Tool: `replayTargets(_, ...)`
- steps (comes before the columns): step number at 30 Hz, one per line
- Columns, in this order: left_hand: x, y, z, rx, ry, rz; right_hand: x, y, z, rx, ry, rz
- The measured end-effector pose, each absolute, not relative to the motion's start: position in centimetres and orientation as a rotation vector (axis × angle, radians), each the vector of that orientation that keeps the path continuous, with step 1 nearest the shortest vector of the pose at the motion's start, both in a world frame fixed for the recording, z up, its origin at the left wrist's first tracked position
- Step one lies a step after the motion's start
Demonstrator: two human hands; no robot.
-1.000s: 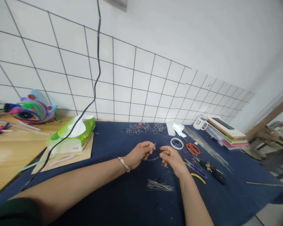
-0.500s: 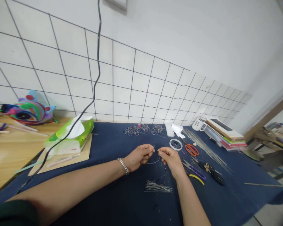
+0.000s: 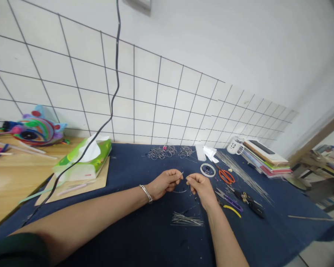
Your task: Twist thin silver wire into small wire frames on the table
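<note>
My left hand, with a silver bangle at the wrist, is closed in a pinch; a small metallic tip pokes out past its fingertips. Facing it a short gap away, my right hand pinches too. A thin wire curves in a loop below and between both hands, its ends hidden in the fingers. Under them on the dark blue cloth lies a loose bundle of short cut wires.
To the right lie orange-handled scissors, purple snips, pliers with a yellow handle and long wires. Behind are a white ring-shaped spool, tangled wire and a mug. Tissues stand left, beside a hanging black cable.
Both hands keep almost the same pose, with the wire loop still between them. The view has shifted very slightly.
</note>
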State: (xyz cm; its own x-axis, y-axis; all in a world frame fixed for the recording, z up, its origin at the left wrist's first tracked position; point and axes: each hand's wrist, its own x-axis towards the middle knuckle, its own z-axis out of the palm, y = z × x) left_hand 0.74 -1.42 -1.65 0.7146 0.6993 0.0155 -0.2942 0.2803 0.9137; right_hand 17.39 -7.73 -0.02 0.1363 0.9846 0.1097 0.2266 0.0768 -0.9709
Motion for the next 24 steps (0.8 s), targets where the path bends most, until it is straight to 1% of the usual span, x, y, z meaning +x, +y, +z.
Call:
replayTargets(6,0.8,-1.7,-1.5,1.154,0.448,0.709,17.5,-7.5,-0.4,-1.354,-1.292,0.919)
replayTargets(24,0.8,-1.0,-2.8,1.509,0.465,0.786,17.1,-7.4,-0.5,-1.419,-1.469,0.753)
